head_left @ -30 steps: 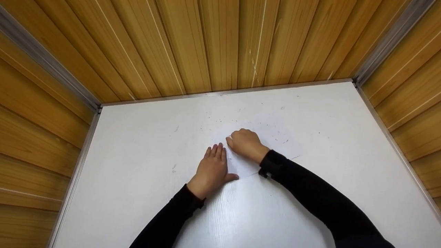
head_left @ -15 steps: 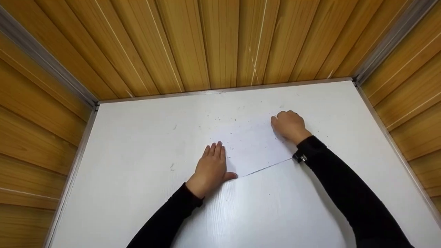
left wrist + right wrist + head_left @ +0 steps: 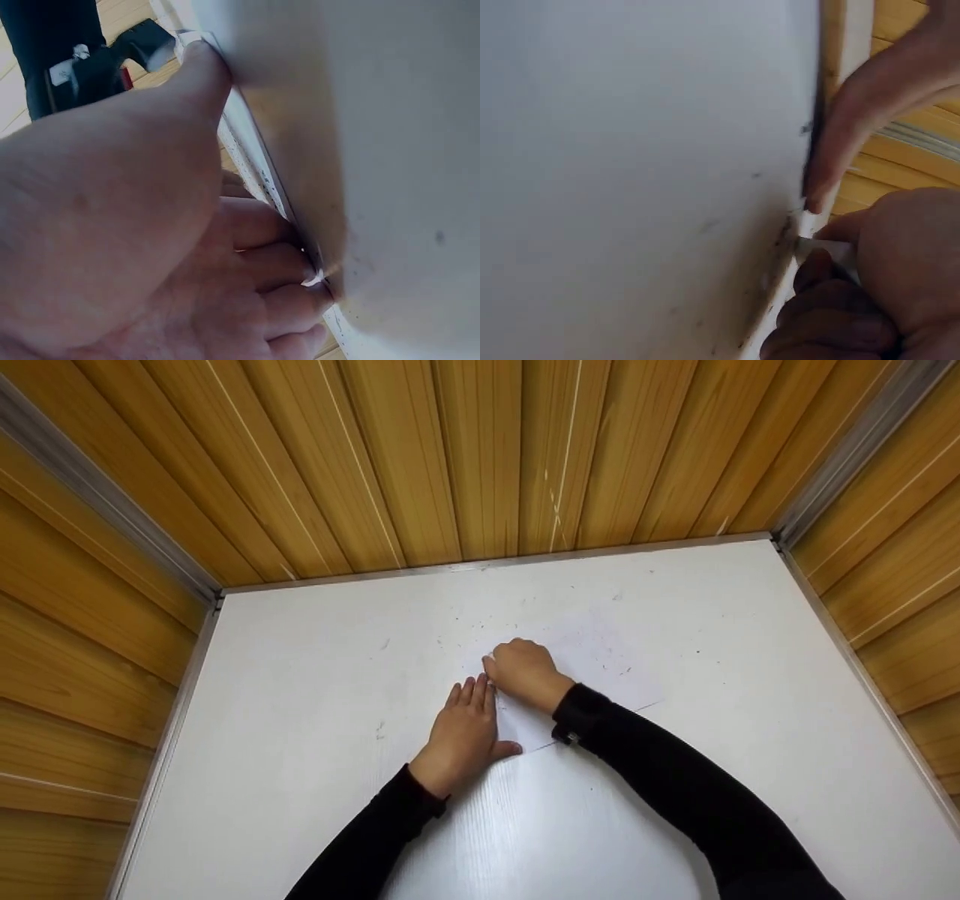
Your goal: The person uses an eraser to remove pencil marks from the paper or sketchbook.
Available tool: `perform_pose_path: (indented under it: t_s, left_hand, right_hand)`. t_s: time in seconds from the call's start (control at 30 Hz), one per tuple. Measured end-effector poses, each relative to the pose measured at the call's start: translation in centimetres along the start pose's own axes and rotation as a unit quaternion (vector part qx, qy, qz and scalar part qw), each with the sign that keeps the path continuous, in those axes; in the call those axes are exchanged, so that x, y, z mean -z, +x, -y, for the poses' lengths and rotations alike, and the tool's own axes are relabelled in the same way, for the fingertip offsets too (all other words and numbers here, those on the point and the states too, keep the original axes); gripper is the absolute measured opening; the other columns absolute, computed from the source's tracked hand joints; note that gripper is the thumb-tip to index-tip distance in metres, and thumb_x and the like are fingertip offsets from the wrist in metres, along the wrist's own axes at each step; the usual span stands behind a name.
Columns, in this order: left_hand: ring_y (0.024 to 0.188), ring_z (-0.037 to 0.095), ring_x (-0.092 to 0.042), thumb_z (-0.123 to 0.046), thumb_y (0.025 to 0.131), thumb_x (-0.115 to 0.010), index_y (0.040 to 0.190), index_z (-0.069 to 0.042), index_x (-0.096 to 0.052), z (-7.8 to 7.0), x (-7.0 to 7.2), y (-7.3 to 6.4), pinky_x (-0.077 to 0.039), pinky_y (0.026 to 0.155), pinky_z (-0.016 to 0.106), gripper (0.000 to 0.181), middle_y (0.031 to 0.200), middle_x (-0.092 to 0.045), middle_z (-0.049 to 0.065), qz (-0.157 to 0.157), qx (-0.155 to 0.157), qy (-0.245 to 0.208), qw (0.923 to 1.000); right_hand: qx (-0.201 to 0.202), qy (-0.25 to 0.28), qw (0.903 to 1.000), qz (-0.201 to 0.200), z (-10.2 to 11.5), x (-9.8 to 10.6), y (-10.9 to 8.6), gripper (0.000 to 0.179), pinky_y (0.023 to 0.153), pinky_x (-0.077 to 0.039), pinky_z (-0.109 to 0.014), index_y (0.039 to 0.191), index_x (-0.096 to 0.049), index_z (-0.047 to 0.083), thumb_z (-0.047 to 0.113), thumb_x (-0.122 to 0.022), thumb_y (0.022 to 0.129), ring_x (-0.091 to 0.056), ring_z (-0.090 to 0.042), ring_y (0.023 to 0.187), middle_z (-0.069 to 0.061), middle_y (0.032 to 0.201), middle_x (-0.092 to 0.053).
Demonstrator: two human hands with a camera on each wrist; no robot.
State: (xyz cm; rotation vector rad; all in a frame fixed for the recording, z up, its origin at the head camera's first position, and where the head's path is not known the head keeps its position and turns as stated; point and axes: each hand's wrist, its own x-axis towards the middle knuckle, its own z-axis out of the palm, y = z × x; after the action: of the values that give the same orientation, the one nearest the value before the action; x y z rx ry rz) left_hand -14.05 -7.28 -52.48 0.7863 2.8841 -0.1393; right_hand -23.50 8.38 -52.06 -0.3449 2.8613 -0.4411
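A white sheet of paper (image 3: 611,664) lies on the white table. My left hand (image 3: 463,727) rests flat on its left side, fingers straight and pointing away, thumb spread along the near edge. My right hand (image 3: 525,669) is curled over the sheet, knuckles up, close beside the left fingertips. Between its thumb and fingers it pinches a small white eraser (image 3: 829,251), whose end meets the paper in the right wrist view; the rest of it is hidden in the fist. Dark crumbs (image 3: 784,229) lie near that end.
More dark crumbs and smudges (image 3: 380,729) are scattered over the white table (image 3: 300,660). Wood-patterned panels (image 3: 480,457) rise behind it and at both sides, with metal framing (image 3: 776,538) at the corners.
My right hand went out to the far right part of the paper half a second ago and has come back left, beside the left fingertips. The left hand stays in place.
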Motion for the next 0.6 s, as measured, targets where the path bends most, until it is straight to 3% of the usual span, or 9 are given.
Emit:
perform_pose_path:
  t_s: [0.07,0.17,0.3,0.4,0.5,0.6]
  left_hand:
    - [0.162,0.037,-0.047,-0.082,0.095,-0.062,0.165,0.008,-0.043,-0.2,-0.1,0.0,-0.039,0.134,0.049,0.116,0.174,-0.044,0.024,-0.005,0.0,0.004,1.0]
    - [0.161,0.037,-0.048,-0.082,0.095,-0.062,0.164,0.008,-0.045,-0.5,0.0,0.0,-0.04,0.133,0.048,0.115,0.173,-0.046,0.024,-0.006,0.0,0.009,0.9999]
    - [0.163,0.036,-0.046,-0.083,0.096,-0.06,0.165,0.007,-0.044,-0.7,0.3,0.1,-0.038,0.135,0.047,0.115,0.174,-0.044,0.023,0.005,-0.001,0.011,0.9999]
    - [0.164,0.036,-0.044,-0.083,0.096,-0.059,0.166,0.006,-0.042,-0.5,0.4,0.2,-0.037,0.135,0.047,0.115,0.176,-0.041,0.023,0.013,-0.003,0.009,0.9999]
    - [0.164,0.036,-0.044,-0.084,0.096,-0.059,0.167,0.006,-0.042,-0.4,0.3,0.3,-0.037,0.135,0.047,0.115,0.176,-0.042,0.023,0.011,-0.003,0.008,0.9999]
    - [0.163,0.036,-0.046,-0.084,0.095,-0.06,0.166,0.006,-0.043,-0.5,0.3,0.2,-0.038,0.134,0.047,0.115,0.175,-0.044,0.023,0.006,-0.005,0.012,0.9999]
  right_hand:
    - [-0.006,0.002,1.0,-0.008,-1.3,0.2,0.2,0.052,0.093,-0.063,-0.058,0.11,-0.08,-0.003,0.039,-0.049,0.115,-0.075,-0.043,0.107,-0.025,0.113,-0.079]
    - [-0.027,0.021,0.9993,-0.015,-5.2,1.5,-0.1,0.054,0.096,-0.061,-0.06,0.113,-0.078,-0.004,0.04,-0.047,0.116,-0.073,-0.046,0.109,-0.028,0.115,-0.078]
    - [-0.092,0.047,0.9942,-0.03,-11.7,4.2,-0.9,0.057,0.107,-0.055,-0.065,0.128,-0.074,-0.006,0.04,-0.043,0.115,-0.066,-0.051,0.125,-0.033,0.131,-0.072]
    - [-0.139,0.051,0.9884,-0.035,-15.3,5.8,-1.5,0.06,0.112,-0.051,-0.067,0.139,-0.068,-0.009,0.039,-0.041,0.115,-0.061,-0.054,0.135,-0.036,0.142,-0.066]
    - [-0.153,0.046,0.9866,-0.032,-16.8,6.5,-1.9,0.062,0.112,-0.052,-0.067,0.143,-0.065,-0.01,0.038,-0.039,0.115,-0.06,-0.055,0.137,-0.037,0.145,-0.064]
    - [-0.145,0.047,0.9875,-0.04,-16.6,6.3,-2.2,0.062,0.109,-0.053,-0.066,0.14,-0.067,-0.011,0.039,-0.039,0.116,-0.062,-0.054,0.134,-0.037,0.141,-0.067]
